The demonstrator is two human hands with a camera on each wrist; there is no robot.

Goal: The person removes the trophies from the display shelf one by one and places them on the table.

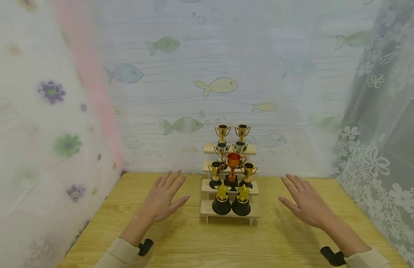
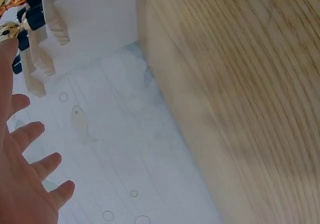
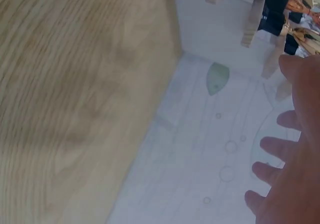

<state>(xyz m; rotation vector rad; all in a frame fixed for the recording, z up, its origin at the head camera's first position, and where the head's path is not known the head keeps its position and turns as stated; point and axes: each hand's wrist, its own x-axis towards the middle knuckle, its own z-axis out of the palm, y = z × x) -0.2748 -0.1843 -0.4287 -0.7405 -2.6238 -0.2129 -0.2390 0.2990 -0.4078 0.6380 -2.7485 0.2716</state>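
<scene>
A small tiered wooden stand bears several trophies on its steps. Two gold cups top it, with two silver cups one step below. Lower down, an orange-red cup stands between two more gold cups. Black-based star trophies, two of them, occupy the bottom step. To the left of the stand is my left hand, its fingers spread and holding nothing. My right hand mirrors it on the right side, also with fingers extended. Both hands are apart from the stand.
The stand sits on a wood-grain table. Behind it hangs a pale sheet printed with fish. A flowered cloth borders the left side, and a white lace curtain the right.
</scene>
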